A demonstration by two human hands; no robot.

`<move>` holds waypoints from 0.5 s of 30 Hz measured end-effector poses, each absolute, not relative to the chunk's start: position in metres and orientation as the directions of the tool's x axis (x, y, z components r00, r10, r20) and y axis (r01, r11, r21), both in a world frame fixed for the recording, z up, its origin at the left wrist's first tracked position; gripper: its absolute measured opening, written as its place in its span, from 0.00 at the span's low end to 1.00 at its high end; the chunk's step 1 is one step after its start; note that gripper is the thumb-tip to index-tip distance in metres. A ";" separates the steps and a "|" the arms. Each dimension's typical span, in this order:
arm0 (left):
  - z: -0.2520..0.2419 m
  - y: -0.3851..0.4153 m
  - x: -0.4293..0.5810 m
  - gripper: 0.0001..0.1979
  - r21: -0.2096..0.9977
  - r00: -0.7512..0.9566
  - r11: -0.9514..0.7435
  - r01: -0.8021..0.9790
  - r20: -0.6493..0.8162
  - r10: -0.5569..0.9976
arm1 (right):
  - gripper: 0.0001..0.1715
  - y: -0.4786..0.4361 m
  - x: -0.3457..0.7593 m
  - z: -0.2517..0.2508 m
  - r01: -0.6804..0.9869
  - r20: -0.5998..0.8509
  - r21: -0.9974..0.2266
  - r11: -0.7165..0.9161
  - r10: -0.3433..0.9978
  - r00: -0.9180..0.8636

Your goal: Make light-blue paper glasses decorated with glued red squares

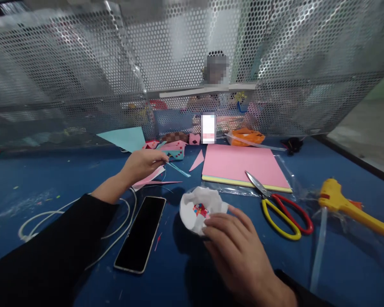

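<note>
My left hand [145,164] pinches a thin light-blue strip [181,170] that looks doubled, its free end pointing right above the table. Whether it is paper or a slim tool I cannot tell. My right hand [235,238] grips the near right rim of a small bowl lined with crumpled white paper [187,211]. Inside the bowl lie small red, blue and pink paper bits [200,209]. Beneath the left hand are pink paper scraps [152,177], and just behind it stands a small pink and turquoise paper box [176,151].
A dark phone [141,234] and a white cable [128,228] lie left of the bowl. To the right are a pink paper stack [240,164], red-and-yellow scissors [277,209] and a yellow glue gun [348,204]. A perforated metal screen [179,51] closes the back; a person is behind it.
</note>
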State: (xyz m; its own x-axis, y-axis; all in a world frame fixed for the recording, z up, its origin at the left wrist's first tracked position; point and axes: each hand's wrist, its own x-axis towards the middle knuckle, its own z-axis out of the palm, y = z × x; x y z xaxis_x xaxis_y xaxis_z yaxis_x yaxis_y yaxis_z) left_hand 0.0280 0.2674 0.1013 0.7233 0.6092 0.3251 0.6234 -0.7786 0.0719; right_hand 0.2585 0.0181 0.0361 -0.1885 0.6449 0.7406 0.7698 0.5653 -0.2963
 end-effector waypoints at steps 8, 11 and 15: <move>0.146 0.191 0.046 0.08 0.012 0.866 -0.923 0.384 0.341 0.364 | 0.21 0.025 0.274 0.064 0.843 0.770 -0.217 0.492 0.618 -0.162; 0.157 0.170 0.052 0.10 -0.078 0.883 -0.937 0.341 0.369 0.290 | 0.20 0.023 0.267 0.074 0.850 0.779 -0.198 0.489 0.605 -0.167; 0.166 0.154 0.056 0.15 -0.145 0.875 -0.925 0.350 0.402 0.268 | 0.19 0.023 0.258 0.087 0.857 0.784 -0.197 0.476 0.602 -0.154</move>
